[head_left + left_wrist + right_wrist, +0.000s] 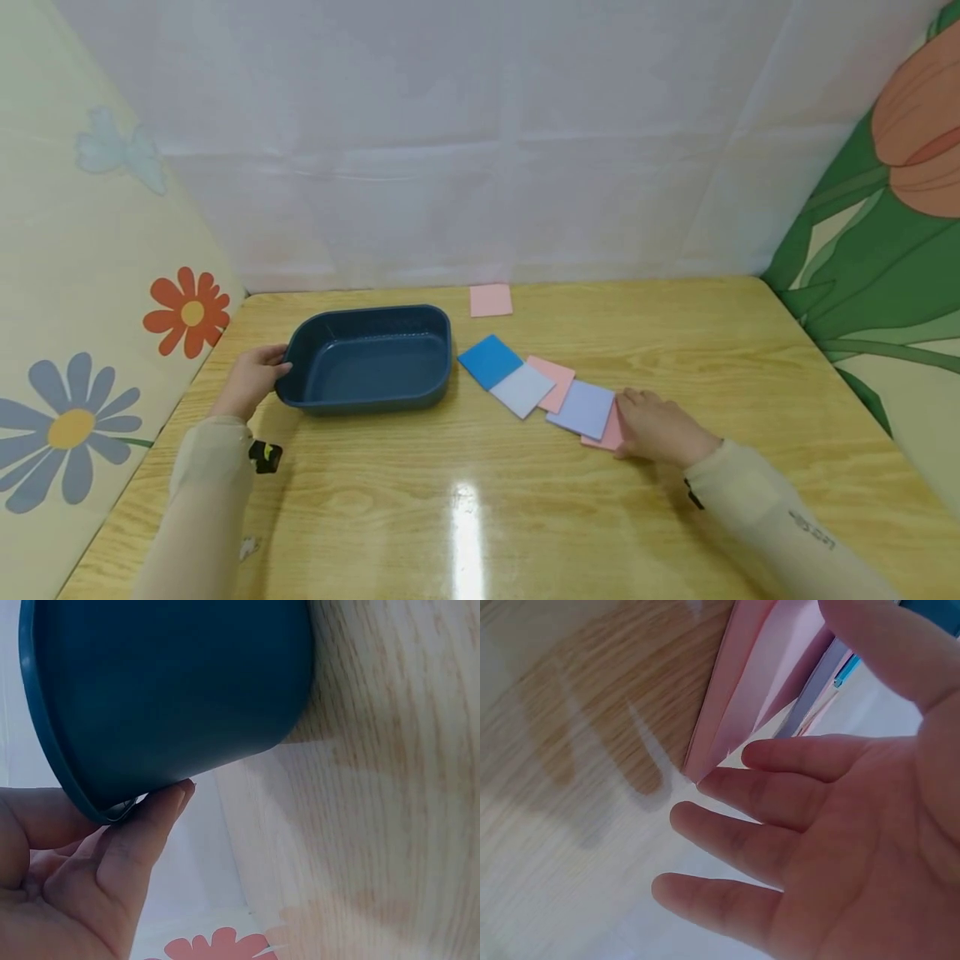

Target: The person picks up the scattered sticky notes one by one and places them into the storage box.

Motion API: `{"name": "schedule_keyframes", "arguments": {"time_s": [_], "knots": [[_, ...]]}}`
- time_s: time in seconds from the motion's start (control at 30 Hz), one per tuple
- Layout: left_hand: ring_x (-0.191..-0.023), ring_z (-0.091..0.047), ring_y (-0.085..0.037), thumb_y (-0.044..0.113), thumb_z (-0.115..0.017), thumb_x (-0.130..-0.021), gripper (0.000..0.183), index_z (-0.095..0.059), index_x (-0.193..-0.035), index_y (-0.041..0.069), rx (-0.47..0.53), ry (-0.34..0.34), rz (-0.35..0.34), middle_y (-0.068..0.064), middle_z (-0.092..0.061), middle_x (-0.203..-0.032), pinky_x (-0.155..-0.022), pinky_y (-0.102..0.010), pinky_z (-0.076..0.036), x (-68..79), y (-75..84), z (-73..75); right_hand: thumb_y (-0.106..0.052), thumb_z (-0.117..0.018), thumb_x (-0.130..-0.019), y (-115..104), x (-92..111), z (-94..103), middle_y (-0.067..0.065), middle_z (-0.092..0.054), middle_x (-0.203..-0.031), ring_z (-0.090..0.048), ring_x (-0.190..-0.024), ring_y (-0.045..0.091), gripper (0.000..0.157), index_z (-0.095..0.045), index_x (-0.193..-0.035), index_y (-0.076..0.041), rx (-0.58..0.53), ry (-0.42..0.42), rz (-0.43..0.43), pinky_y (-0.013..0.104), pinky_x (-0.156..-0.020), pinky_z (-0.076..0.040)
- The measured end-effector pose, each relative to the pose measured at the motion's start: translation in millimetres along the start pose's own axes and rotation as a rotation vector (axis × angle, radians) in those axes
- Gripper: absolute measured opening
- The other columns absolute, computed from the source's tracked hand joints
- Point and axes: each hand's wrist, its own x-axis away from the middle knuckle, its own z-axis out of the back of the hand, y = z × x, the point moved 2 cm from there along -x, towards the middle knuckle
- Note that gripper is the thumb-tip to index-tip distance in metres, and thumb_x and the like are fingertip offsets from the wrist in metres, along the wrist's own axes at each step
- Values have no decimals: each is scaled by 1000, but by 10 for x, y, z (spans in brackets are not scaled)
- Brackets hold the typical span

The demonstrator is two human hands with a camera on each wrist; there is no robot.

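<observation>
A dark blue rectangular basin (367, 406) sits on the left of the table. My left hand (251, 379) pinches its left rim, thumb over the edge and fingers beneath, as the left wrist view shows. Right of the basin, square pads like sticky notes lie in an overlapping row: a blue pad (491, 362), a white pad (522, 390), a pink pad (555, 375), a lavender pad (581, 408) and a second pink pad (611, 432). My right hand (663, 427) is at that last pad, its fingers straight and spread, a fingertip touching the corner in the right wrist view.
Another pink square (491, 300) lies alone near the table's back edge. The wooden table (375, 500) meets a white cloth (495, 183) behind. Flower-patterned panels (71, 429) stand at both sides.
</observation>
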Motion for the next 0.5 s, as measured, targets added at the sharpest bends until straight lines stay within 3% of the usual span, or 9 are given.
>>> {"name": "schedule_keyframes", "arguments": {"time_s": [0.2, 0.5], "knots": [[-134, -29, -50, 2, -35, -103, 51, -16, -145, -18, 6, 2, 5, -41, -22, -146, -106, -55, -34, -10, -21, 1, -29, -83, -77, 21, -21, 1, 31, -57, -116, -56, -103, 45, 70, -53, -122, 16, 3, -46, -26, 56, -83, -51], [-135, -28, -50, 4, -35, -104, 51, -14, -146, -16, 18, -4, 16, -40, -20, -148, -106, -54, -34, -19, -35, 5, -30, -86, -72, 89, -57, 26, 22, -57, -99, -56, -88, 38, 68, -56, -113, 15, -4, -31, -52, 52, -75, -52]]}}
